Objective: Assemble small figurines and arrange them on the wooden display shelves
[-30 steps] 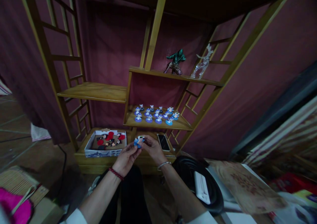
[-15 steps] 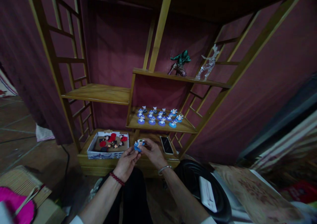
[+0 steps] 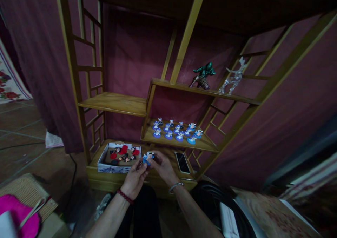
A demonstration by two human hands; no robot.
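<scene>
Maroon cloth (image 3: 137, 48) hangs behind your wooden rack, and from the head view you're sat right up at its low base (image 3: 105, 184). Your blue figure (image 3: 148, 158) is up off the base, between your hands, just right of the box (image 3: 113, 169) and left of the phone (image 3: 182, 162). More small figures (image 3: 179, 136) stand in rows on the shelf (image 3: 204, 143) above.

Step-wise, I'd say you're at the two-handed handling bit. Next move calls for a light but sure pinch imo, cos the thing's tiny and your fingers cover a lot of it.

Pose: left hand (image 3: 135, 178) comes up from below, thumb and fingers pinching its lower left. Right hand (image 3: 163, 166) reaches in from the other side, pinching its right, knuckles up. Both forearms angle inward, wrists near each other but apart.
</scene>
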